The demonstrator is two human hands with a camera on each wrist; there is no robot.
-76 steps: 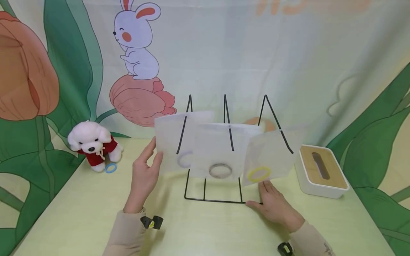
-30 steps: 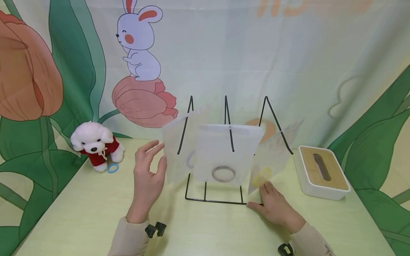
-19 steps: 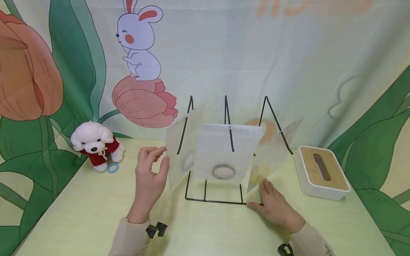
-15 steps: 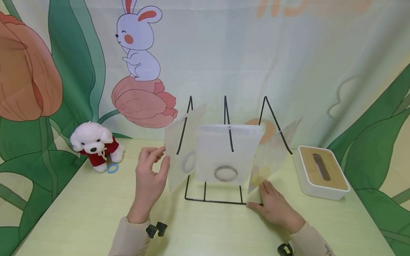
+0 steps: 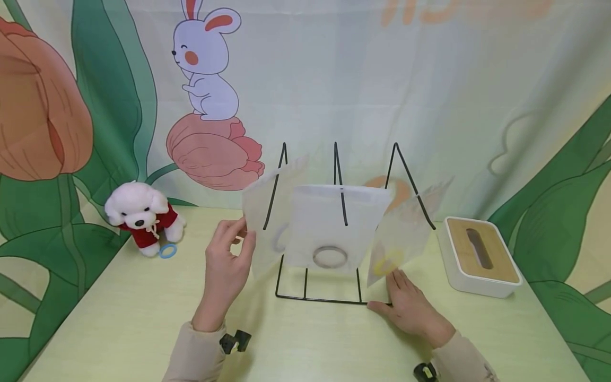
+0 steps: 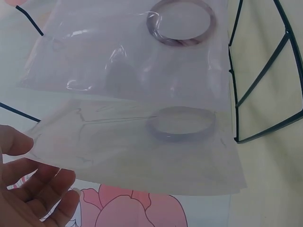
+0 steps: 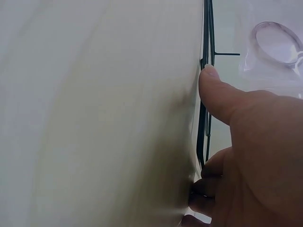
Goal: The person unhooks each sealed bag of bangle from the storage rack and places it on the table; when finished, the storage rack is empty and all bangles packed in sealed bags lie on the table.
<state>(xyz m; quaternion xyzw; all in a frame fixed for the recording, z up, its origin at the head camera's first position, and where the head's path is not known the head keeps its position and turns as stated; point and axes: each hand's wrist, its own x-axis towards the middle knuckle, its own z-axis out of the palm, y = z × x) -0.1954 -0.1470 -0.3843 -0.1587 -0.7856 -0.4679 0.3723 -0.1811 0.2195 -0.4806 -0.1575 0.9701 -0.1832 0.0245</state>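
Observation:
Three translucent plastic bags hang from the prongs of a black wire rack [image 5: 322, 300]. Each contains a bangle: a pale lilac one in the left bag [image 5: 260, 212], a greyish-brown one in the middle bag [image 5: 339, 223], a yellow one in the right bag [image 5: 406, 233]. My left hand [image 5: 229, 260] pinches the outer edge of the left bag, thumb on one side and fingers on the other, as the left wrist view shows. My right hand [image 5: 412, 307] presses on the rack's front right base corner, its thumb [image 7: 215, 90] along the base wire and its fingers extended.
A white toy dog [image 5: 140, 212] in a red top sits at the back left, a blue bangle [image 5: 168, 251] by its paws. At the right stands a white tissue box [image 5: 479, 257] with a wooden lid. A printed curtain [image 5: 305, 79] hangs behind the table.
My left hand has moved right and now pinches the left bag's edge. Both outer bags have swung from nearly facing the camera to an angle. The right hand stays put.

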